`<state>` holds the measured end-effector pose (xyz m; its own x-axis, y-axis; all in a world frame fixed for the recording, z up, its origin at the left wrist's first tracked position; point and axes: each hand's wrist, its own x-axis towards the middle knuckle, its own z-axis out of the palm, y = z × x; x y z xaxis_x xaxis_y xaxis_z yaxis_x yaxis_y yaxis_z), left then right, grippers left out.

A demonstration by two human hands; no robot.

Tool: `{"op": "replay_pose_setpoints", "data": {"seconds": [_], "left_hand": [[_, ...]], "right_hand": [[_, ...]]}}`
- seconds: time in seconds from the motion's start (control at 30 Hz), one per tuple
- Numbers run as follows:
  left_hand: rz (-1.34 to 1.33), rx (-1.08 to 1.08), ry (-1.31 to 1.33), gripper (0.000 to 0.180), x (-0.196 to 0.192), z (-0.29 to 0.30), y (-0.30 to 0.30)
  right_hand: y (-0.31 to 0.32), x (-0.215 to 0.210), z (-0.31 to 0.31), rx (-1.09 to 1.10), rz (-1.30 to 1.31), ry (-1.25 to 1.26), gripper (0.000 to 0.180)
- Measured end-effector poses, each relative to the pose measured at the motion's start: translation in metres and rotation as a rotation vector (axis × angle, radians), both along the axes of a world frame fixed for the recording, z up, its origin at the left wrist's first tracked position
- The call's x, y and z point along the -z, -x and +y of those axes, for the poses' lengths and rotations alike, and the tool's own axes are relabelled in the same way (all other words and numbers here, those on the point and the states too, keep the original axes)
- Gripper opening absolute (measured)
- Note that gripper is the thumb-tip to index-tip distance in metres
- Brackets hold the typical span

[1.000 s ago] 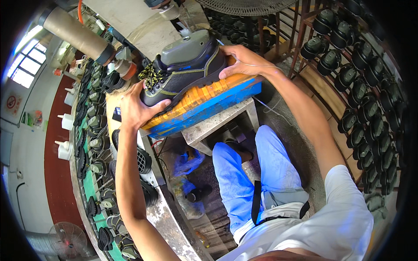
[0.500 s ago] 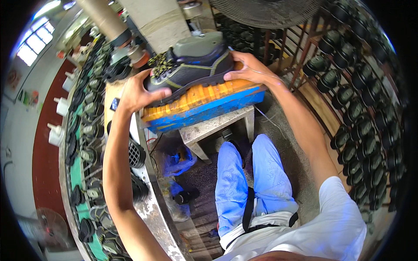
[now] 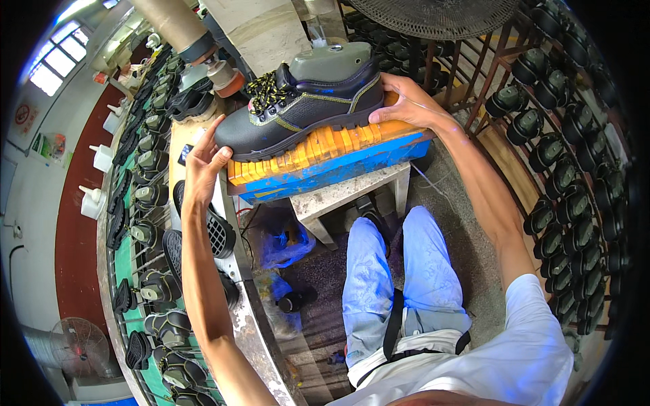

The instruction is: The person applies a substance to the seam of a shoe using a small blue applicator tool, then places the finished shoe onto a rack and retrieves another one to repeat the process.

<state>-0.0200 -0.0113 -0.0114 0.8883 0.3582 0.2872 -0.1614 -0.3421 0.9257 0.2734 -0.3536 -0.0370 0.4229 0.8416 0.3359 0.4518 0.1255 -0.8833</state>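
A dark grey work boot (image 3: 305,108) with yellow-and-black laces and a grey last inside lies on its sole on an orange ridged pad (image 3: 318,145) atop a blue block (image 3: 325,172). My left hand (image 3: 203,162) grips the boot's toe. My right hand (image 3: 403,101) holds the heel end, thumb on the boot's back. Both forearms reach up from the lower edge.
The block sits on a pale stool-like bench (image 3: 345,196). A conveyor line (image 3: 145,223) with several boots on lasts runs along the left. Racks (image 3: 562,162) of black boots fill the right side. A fan (image 3: 426,13) hangs above; another fan (image 3: 78,345) stands at lower left.
The boot and both hands sit slightly further right and up in the picture as my head shifted. Both hands keep their hold on toe and heel.
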Motion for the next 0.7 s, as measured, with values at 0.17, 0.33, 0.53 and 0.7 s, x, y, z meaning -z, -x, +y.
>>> {"op": "replay_pose_setpoints", "data": {"seconds": [0.17, 0.33, 0.53, 0.7], "left_hand": [[0.019, -0.038, -0.126, 0.084, -0.006, -0.01, 0.003], [-0.023, -0.022, -0.125, 0.07, 0.003, -0.009, -0.002], [0.004, 0.058, -0.135, 0.083, -0.004, -0.014, -0.004], [-0.022, 0.041, -0.059, 0.091, 0.009, -0.004, -0.003]], "right_hand": [[-0.004, 0.002, 0.003, -0.012, -0.036, 0.011, 0.081], [-0.006, 0.006, 0.003, 0.014, -0.018, -0.034, 0.078], [-0.006, 0.007, -0.004, -0.026, 0.007, -0.061, 0.064], [0.002, 0.002, -0.006, 0.01, -0.017, -0.056, 0.061]]}}
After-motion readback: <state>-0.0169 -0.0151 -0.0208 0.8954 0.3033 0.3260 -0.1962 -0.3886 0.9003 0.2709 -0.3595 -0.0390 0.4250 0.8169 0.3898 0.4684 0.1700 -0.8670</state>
